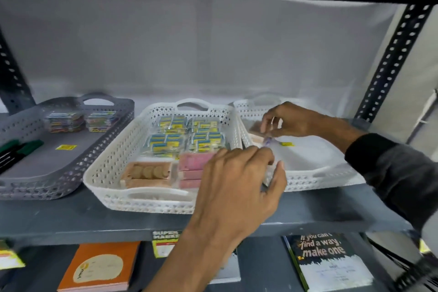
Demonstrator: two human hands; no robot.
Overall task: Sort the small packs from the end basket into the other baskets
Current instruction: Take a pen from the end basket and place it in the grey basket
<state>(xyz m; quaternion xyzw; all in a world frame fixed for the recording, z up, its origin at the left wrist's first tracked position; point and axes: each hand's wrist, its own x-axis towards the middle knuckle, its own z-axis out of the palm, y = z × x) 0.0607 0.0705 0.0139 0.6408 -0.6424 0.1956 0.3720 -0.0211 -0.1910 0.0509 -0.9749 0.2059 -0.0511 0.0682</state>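
The end basket [315, 174], white, stands at the right of the shelf and is mostly bare inside. My right hand [291, 121] reaches into its back left corner and pinches a small brown pack [255, 130]. My left hand [237, 185] hovers over the wall between this basket and the middle white basket [109, 173], its fingertips closed on a small clear pack [269, 174] that is blurred. A small purple item [267, 142] lies between the two hands. The middle basket holds yellow-blue packs [184, 135], pink packs [194, 161] and brown packs [147, 173].
A grey basket [59, 185] at the left holds colourful packs [80, 119], dark markers [19, 149] and a yellow tag [66, 147]. A yellow tag [286, 143] lies in the end basket. Black rack posts [391, 61] flank the shelf. Notebooks [329, 263] lie on the shelf below.
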